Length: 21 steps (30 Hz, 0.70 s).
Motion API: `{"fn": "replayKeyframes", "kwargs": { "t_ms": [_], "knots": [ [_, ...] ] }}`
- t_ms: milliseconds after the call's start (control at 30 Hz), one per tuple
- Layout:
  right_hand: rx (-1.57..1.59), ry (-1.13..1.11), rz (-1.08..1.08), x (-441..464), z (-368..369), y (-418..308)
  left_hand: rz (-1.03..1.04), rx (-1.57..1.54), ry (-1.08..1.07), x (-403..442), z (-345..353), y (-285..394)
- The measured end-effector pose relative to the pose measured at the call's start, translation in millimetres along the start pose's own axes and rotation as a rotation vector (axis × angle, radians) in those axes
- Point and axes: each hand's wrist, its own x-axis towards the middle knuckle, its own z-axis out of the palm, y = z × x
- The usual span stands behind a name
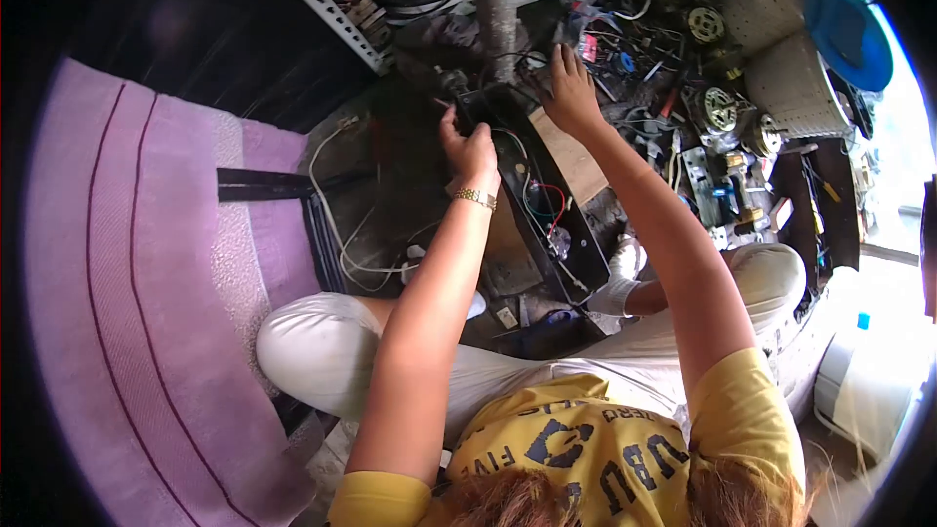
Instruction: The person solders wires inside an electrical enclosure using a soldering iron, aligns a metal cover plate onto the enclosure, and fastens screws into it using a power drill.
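A long, narrow black metal housing lies open in front of me, with red, green and white wires inside. My left hand, with a watch at its wrist, is closed at the left edge of the housing near its far end. Its fingertips are partly hidden. Beyond the far right end of the housing, my right hand is stretched forward with its fingers extended, close to a dark cord. I see nothing held in it. A brown wooden board lies along the right side of the housing.
A metal post stands just past the housing. Motor parts, tools and loose wires crowd the floor at right, with a cordless drill among them. A white cable runs along the left floor beside pink cloth. A blue hat is at upper right.
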Motion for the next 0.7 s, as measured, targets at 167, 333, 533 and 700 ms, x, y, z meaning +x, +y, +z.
{"fn": "replayKeyframes", "kwargs": {
  "t_ms": [167, 333, 533, 700],
  "knots": [
    [0.048, -0.185, -0.107, -51.2, -117.3, 78.6, 0.123, 0.220, 0.169, -11.3, 27.9, -26.7],
    [0.206, -0.199, 0.242, -91.8, -285.5, 243.7, 0.449, 0.513, 0.191, -15.0, 28.8, -30.4],
    [0.027, -0.446, 0.574, -266.4, -217.7, 424.8, 0.751, 0.834, -0.011, -26.8, 24.4, -11.8],
    [-0.146, -0.304, 0.534, -348.3, -79.7, 409.2, 0.700, 0.890, -0.037, -44.2, 23.9, -9.3]
  ]
}}
